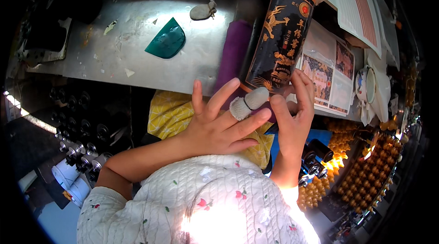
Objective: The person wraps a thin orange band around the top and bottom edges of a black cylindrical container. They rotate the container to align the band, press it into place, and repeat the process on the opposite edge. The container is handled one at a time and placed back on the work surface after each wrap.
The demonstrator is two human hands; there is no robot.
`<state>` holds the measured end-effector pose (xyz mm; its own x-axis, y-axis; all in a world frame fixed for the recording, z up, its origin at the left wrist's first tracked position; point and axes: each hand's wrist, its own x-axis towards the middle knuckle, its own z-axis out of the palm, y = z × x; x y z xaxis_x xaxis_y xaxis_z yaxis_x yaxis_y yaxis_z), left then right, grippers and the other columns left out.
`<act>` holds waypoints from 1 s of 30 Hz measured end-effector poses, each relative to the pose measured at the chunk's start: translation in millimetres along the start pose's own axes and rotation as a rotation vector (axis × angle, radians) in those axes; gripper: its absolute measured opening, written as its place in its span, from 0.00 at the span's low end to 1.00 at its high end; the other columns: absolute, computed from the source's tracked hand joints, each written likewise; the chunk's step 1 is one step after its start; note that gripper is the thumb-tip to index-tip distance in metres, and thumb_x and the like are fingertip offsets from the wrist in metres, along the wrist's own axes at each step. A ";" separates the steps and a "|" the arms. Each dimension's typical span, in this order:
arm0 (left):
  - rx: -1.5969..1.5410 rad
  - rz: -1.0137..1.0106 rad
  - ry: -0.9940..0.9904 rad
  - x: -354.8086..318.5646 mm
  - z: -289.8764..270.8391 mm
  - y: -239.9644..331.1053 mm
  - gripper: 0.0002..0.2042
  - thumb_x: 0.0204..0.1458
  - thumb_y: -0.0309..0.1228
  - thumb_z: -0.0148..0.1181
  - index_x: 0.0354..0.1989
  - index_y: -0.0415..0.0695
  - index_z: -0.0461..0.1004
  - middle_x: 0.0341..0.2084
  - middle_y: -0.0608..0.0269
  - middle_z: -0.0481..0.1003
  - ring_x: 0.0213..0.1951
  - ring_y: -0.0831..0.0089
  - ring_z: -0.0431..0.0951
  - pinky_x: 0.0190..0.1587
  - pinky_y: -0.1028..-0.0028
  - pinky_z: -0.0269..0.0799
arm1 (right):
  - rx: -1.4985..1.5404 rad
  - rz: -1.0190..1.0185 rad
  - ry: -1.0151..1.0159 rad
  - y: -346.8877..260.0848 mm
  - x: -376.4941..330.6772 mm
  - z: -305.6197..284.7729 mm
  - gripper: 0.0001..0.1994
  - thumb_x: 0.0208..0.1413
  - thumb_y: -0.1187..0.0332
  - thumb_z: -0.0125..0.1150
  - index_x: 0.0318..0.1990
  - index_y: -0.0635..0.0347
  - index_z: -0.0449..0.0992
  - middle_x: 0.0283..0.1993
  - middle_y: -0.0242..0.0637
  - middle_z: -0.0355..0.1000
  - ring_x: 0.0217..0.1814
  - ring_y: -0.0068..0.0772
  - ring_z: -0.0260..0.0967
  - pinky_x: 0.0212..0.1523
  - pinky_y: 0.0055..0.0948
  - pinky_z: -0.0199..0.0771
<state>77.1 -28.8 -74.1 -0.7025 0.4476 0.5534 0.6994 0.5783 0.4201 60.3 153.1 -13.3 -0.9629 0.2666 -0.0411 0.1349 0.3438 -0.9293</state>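
Left hand [215, 123] open, fingers spread, palm down; its middle finger wears a grey knitted finger cover [249, 104], tip over the bottle's near rim. Contact there: cannot tell. Right hand [292, 116] curled around the near right corner, thumb toward the rim; whether it pinches firmly, cannot tell.

Black bottle [280, 38], gold figures on its side, lies with its base end toward the person, purple cloth [233, 52] along its left and seemingly under it. My judgement: best to steady the near end with the right fingers, keep the cloth as anti-roll padding, and press the covered tip lightly and evenly.

Farther left, on the metal table [114, 63]: teal scraper [169, 40]. Right: printed sheets [322, 75].
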 end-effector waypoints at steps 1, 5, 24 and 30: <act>-0.036 -0.050 -0.034 -3.0 0.0 1.0 0.40 0.45 0.61 0.64 0.68 0.59 0.67 0.60 0.62 0.69 0.70 0.47 0.58 0.68 0.29 0.23 | -0.002 -0.011 0.005 0.9 -0.2 0.0 0.35 0.45 0.64 0.77 0.62 0.65 0.73 0.59 0.32 0.65 0.46 0.22 0.63 0.37 0.20 0.64; -0.168 -0.204 -0.178 -4.6 -8.9 -5.7 0.55 0.42 0.62 0.69 0.74 0.41 0.53 0.52 0.51 0.72 0.72 0.42 0.52 0.66 0.28 0.22 | -0.027 -0.065 0.000 3.5 1.4 -3.2 0.35 0.46 0.64 0.77 0.62 0.66 0.73 0.60 0.33 0.65 0.46 0.23 0.64 0.41 0.21 0.65; 0.373 0.229 0.098 64.3 -1.0 13.0 0.23 0.52 0.41 0.65 0.59 0.62 0.79 0.36 0.68 0.68 0.64 0.51 0.67 0.67 0.30 0.15 | 0.121 -0.129 -0.187 20.4 18.1 -35.9 0.13 0.54 0.73 0.60 0.47 0.62 0.78 0.39 0.42 0.76 0.41 0.43 0.71 0.46 0.37 0.70; 0.540 0.077 -0.074 93.8 -26.8 -4.0 0.39 0.41 0.48 0.75 0.66 0.52 0.73 0.38 0.65 0.73 0.61 0.54 0.69 0.71 0.38 0.16 | 0.072 -0.151 -0.306 18.9 25.0 -43.4 0.07 0.51 0.72 0.66 0.33 0.63 0.74 0.35 0.37 0.69 0.35 0.35 0.71 0.34 0.31 0.69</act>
<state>11.9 -7.4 -4.6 -0.6728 0.5384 0.5074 0.5959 0.8008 -0.0596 48.8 205.4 -15.9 -0.9977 -0.0684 0.0009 -0.0208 0.2918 -0.9562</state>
